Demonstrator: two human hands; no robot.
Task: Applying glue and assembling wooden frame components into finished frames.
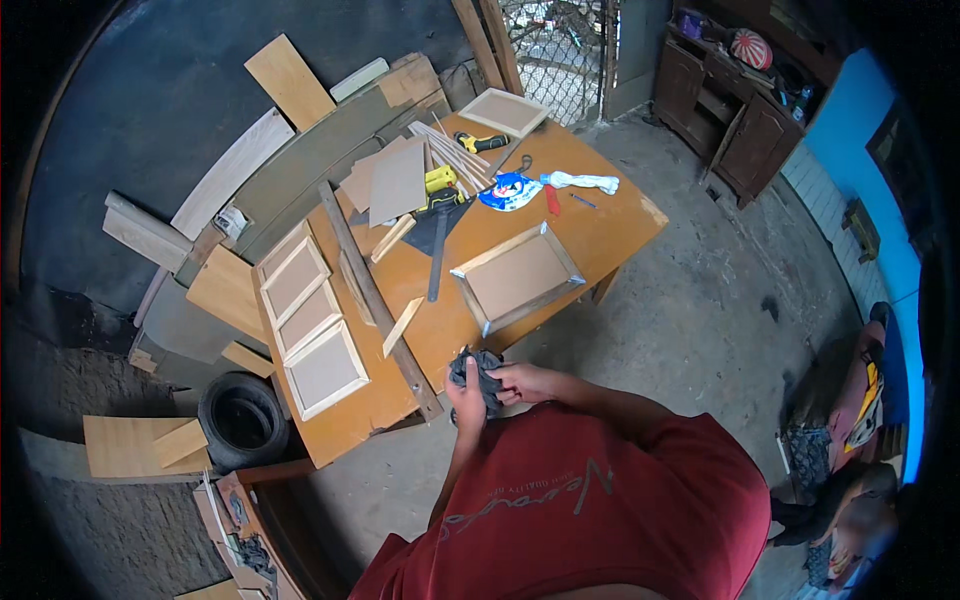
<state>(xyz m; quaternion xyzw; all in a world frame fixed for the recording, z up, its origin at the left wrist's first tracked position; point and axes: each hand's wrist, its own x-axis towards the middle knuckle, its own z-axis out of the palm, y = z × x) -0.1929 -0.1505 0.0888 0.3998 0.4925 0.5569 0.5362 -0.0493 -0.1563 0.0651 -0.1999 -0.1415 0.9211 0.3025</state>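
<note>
"Status?"

"Left grip (466, 394) and right grip (524, 382): both clamped on dark grey cloth (484, 368), held beside the near edge of the bench (612, 228)."

"Obstructions?"

"Timber plank (378, 300), its end just left of the cloth; framed panel (518, 278) ahead; plastic bag (510, 192) and cordless drill (482, 142) farther back."

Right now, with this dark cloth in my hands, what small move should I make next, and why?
Perhaps bring the dark cloth over to the framed panel: your left hand and right hand both hold the cloth, and that panel lies just beyond them, with pale patches at its corners.
</note>
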